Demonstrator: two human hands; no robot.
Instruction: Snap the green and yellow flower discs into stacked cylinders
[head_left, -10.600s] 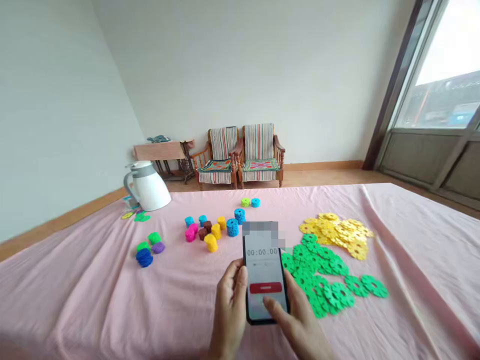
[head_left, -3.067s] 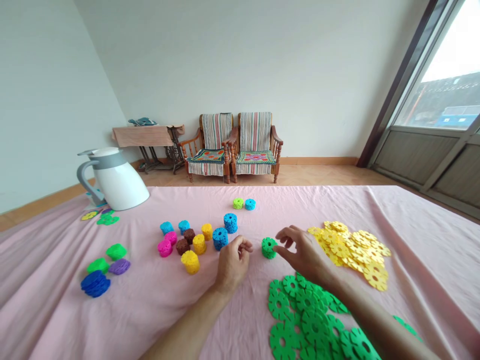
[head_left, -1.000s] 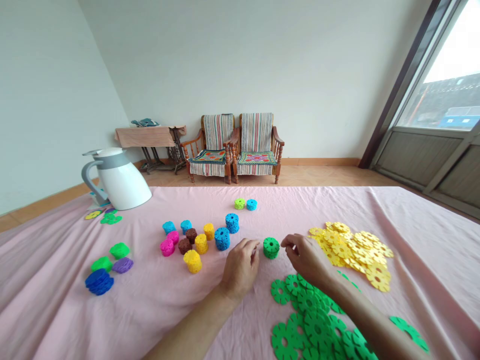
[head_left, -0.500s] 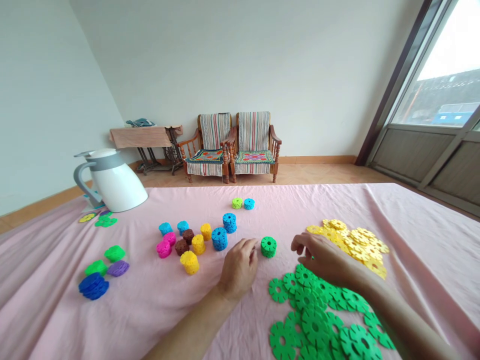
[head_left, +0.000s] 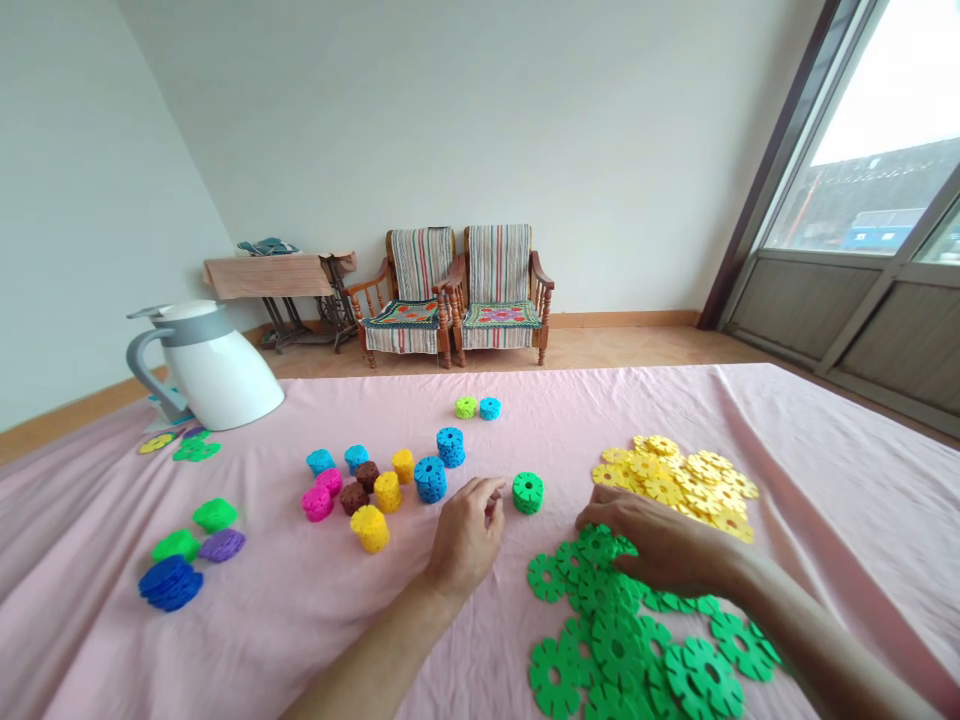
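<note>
My left hand (head_left: 466,532) rests on the cloth just left of a short stack of green snowflake discs (head_left: 528,493). Its fingers are loosely bent, the index tip and thumb apart, with nothing visible between them. Over the far end of a loose pile of green snowflake discs (head_left: 619,645) is my right hand (head_left: 649,535), palm down. Its fingertips reach down to the top discs, with thumb and fingers apart. Beyond that hand lies a spread heap of yellow snowflake discs (head_left: 664,475).
Left of my left hand stand blue stacks (head_left: 430,480), yellow stacks (head_left: 370,528), brown stacks (head_left: 355,498) and pink stacks (head_left: 317,503). Farther left are dark blue discs (head_left: 171,583) and a white jug (head_left: 225,370). A pink cloth (head_left: 285,640) covers the table.
My right hand has come down from above the cloth near the yellow heap onto the green pile. My left hand stays beside the green stack. The whole view has shifted slightly.
</note>
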